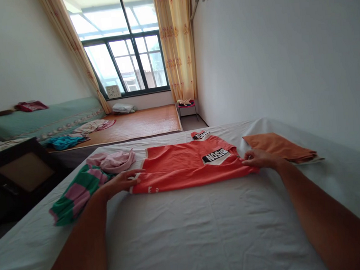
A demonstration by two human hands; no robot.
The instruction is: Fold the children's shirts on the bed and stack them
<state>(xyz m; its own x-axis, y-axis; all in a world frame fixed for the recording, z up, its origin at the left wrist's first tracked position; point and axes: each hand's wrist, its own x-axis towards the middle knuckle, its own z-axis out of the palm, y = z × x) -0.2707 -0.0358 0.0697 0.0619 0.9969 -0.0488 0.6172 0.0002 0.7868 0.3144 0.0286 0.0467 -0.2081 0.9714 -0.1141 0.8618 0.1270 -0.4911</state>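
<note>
An orange-red T-shirt (176, 162) with a black-and-white "BISON" print lies spread on the white sheet, its near side folded over in a long strip. At the hem end on the left, my left hand (124, 182) has its fingers closed on the shirt's edge. My right hand (261, 159) pinches the fabric near the shoulder end, with the fingertips partly hidden. Beside my left hand are a green-and-pink checked garment (81, 190) and a crumpled pink cloth (113, 160). A folded orange-brown garment (280, 145) rests just beyond my right hand.
White sheet (194, 233) covers the bed under the clothes. A dark cabinet (21, 176) stands at the left. Farther back are a second bed with a brown mat (144, 123), a blue cloth (64, 142), a small stool (187, 105) and a clock (113, 91) by the window.
</note>
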